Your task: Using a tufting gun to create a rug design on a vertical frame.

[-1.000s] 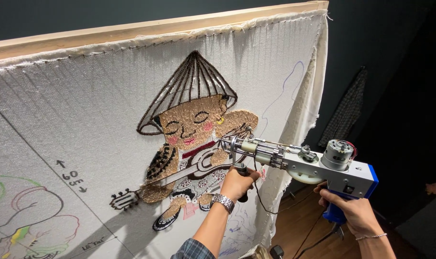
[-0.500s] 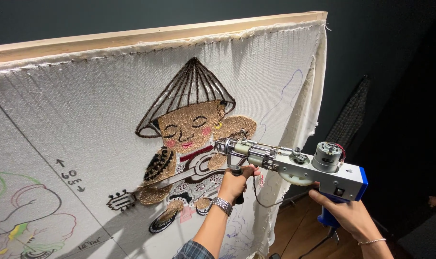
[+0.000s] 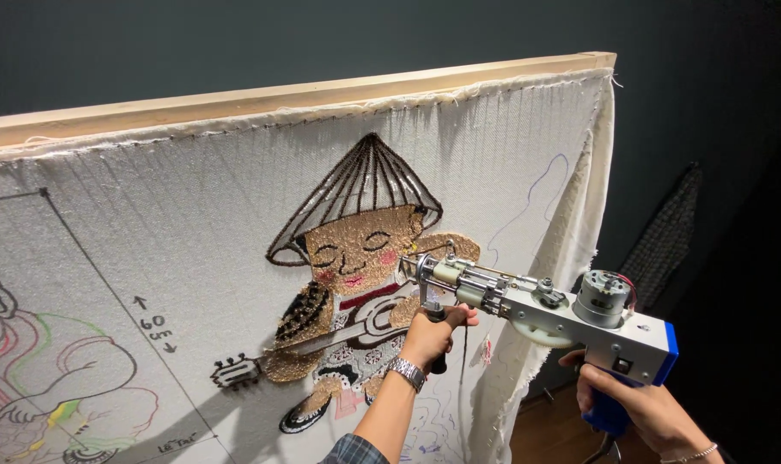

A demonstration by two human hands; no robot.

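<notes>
Both hands grip a tufting gun (image 3: pixel 536 309), left hand (image 3: pixel 433 335) closed on its front handle, right hand (image 3: pixel 640 408) on the blue rear grip, its needle pointing left at the framed cloth (image 3: pixel 193 232).

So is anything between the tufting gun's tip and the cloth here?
Nothing visible. The tufting gun has its tip against the cloth beside the tufted figure. The left hand grips the front handle below it, and the right hand holds the blue rear grip.
</notes>
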